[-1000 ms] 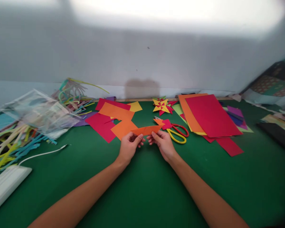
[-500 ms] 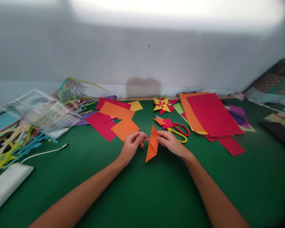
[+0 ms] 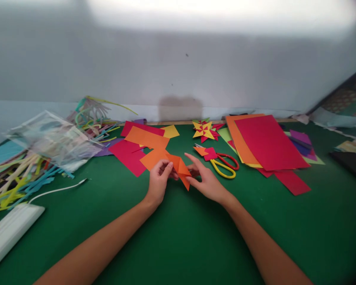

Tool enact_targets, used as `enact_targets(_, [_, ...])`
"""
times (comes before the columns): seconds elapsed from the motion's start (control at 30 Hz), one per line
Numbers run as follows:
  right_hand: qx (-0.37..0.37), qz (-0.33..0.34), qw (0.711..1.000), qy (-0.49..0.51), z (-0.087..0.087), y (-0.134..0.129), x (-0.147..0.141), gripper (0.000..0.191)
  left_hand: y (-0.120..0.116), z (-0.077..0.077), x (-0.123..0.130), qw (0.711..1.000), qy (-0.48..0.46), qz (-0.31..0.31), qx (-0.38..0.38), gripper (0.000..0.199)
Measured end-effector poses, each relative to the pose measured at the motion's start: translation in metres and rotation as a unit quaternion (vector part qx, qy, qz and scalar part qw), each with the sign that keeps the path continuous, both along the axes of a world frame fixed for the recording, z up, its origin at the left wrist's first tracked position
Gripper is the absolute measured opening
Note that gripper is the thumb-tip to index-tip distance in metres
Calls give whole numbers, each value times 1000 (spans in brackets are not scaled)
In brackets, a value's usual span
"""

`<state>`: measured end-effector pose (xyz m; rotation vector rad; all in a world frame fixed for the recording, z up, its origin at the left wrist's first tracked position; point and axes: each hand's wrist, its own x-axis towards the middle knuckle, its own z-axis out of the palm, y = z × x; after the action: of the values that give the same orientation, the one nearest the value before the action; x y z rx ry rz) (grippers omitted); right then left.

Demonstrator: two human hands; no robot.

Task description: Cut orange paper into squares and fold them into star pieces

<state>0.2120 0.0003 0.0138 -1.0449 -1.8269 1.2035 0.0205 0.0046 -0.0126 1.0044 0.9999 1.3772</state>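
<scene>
A folded piece of orange paper (image 3: 181, 170) with a pointed lower tip is held above the green table. My left hand (image 3: 159, 180) pinches its left end between thumb and fingers. My right hand (image 3: 206, 179) is at its right side, fingers spread and thumb close to the paper's edge; whether the thumb touches it I cannot tell. Just behind the left hand lies an orange paper square (image 3: 152, 157), partly covered by the hand and the folded piece. Scissors (image 3: 225, 165) with red and yellow handles lie beyond the right hand, small folded red and orange pieces (image 3: 210, 154) over their blades.
Folded paper stars (image 3: 203, 130) lie at the back middle. Large red sheets (image 3: 269, 142) and orange ones are stacked at right. On the left are red paper (image 3: 129, 157), a clear plastic bag (image 3: 56, 136), coloured strips (image 3: 32, 174) and a white power strip (image 3: 14, 229) with a cable.
The folded orange paper has passed from my right hand's grip to my left hand's pinch, turning and shifting left. My right hand's fingers have spread apart.
</scene>
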Motion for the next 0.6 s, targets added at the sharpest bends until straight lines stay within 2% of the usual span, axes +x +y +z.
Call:
enact_targets(0.13, [17, -36, 998, 39, -6, 0, -7, 53, -3, 1, -1, 999, 30, -8, 20, 22])
enact_targets(0.3, [31, -101, 994, 30, -7, 0, -7, 36, -9, 8, 2, 998, 49, -9, 48, 24])
enact_targets(0.5, [2, -111, 993, 38, -2, 3, -1, 32, -13, 12, 5, 995, 65, -25, 75, 48])
enact_targets(0.6, [-36, -95, 991, 87, -2, 7, 2, 26, -12, 10, 4, 992, 95, -14, 83, 43])
